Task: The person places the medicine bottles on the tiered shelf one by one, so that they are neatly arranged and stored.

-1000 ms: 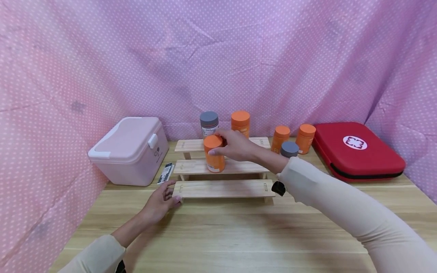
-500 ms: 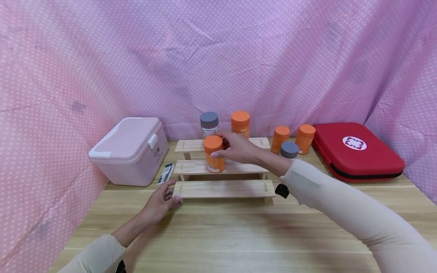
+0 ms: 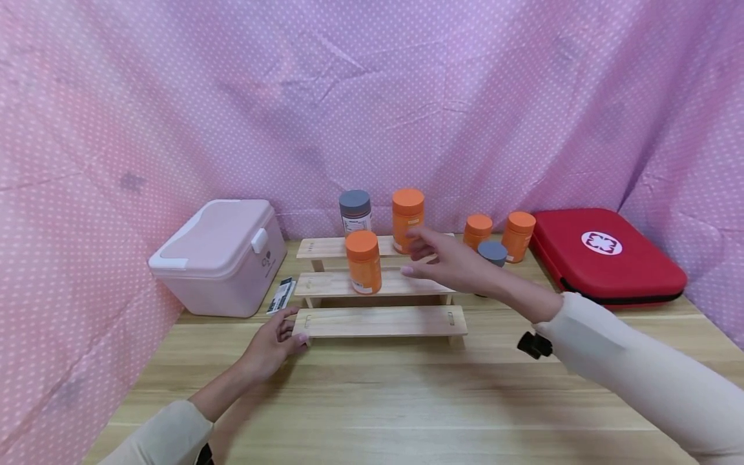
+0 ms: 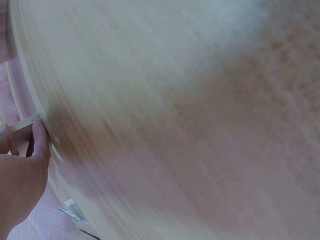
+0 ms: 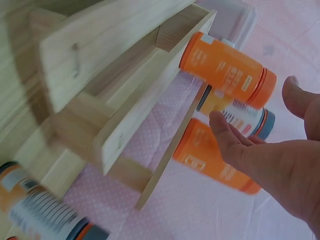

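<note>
head view: an orange bottle [image 3: 364, 266] stands upright on the middle step [image 3: 327, 283] of a three-tier wooden rack [image 3: 396, 285], held by nothing. the right hand [image 3: 456, 261] is near it with a loose, empty grip, thumb and fingers well parted, a shape that seems fit to clear the bottle without knocking it. the left hand [image 3: 270, 347] has a closed grip, thumb and fingers pinching the left end of the lowest step [image 3: 380, 321], probably to keep the rack from sliding. on the top step [image 3: 318, 248] a gray-lidded bottle [image 3: 355, 210] and another orange bottle [image 3: 408, 216] stand apart; the stepped heights likely keep them visible behind the front one. on the worktop [image 3: 372, 400], three more bottles [image 3: 517, 239] are grouped between rack and red case [image 3: 628, 265], perhaps for easy reach of the right hand.
</note>
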{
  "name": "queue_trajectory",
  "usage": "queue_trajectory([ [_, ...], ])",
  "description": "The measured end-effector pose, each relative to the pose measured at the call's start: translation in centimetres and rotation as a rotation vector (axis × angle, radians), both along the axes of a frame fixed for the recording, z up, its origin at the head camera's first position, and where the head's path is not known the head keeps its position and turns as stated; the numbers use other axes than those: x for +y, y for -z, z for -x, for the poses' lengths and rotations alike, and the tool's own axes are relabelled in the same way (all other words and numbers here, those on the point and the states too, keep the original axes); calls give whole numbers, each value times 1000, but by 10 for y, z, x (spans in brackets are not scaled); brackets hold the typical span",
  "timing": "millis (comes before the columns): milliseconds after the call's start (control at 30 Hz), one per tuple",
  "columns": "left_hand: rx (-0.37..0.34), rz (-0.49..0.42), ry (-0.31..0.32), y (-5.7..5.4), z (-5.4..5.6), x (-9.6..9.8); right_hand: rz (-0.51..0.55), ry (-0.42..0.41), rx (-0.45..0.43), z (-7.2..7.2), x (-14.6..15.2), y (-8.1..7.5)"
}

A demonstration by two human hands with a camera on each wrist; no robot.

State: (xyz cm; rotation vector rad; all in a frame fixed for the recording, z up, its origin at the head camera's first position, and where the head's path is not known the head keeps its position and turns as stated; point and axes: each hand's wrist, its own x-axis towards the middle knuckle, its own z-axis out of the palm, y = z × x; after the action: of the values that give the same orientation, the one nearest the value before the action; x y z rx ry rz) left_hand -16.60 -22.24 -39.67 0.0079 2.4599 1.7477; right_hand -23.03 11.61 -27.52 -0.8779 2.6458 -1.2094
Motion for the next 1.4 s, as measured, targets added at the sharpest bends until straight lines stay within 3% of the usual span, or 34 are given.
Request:
queue_trajectory([
  [400,-2,-23,0,1,0,0,7,49,12,-14,54,4],
  [867,4,-28,5,3,2,-1,-26,166,13,-17,102,4],
  [1133,7,-13,1,2,1,-1,-77,234,35,-13,119,0],
  [1400,9,-12,12,2,1,-2,-37,284,56,-2,123,4],
])
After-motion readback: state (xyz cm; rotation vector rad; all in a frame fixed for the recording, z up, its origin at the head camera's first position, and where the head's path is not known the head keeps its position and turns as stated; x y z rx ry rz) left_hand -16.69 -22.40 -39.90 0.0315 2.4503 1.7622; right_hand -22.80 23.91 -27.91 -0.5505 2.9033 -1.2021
